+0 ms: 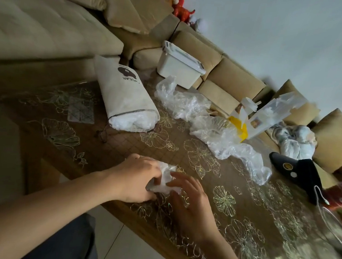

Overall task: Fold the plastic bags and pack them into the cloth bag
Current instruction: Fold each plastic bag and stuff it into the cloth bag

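Note:
A small folded white plastic bag [166,178] lies on the table near its front edge. My left hand [140,177] grips its left side with curled fingers. My right hand [189,197] touches its right side with spread fingertips. The white cloth bag [122,91], printed with a dark logo, lies on its side farther back, its mouth toward me and stuffed with white plastic. A row of crumpled clear plastic bags [212,130] stretches across the table to the right of it, one with a yellow part [239,126].
The table [262,206] has a floral glass top. A white lidded box [178,67] stands at its far edge by the beige sofa [230,79]. A black object [302,175] with a white cable [326,213] lies at the right. Bundled cloth [294,142] sits on the sofa.

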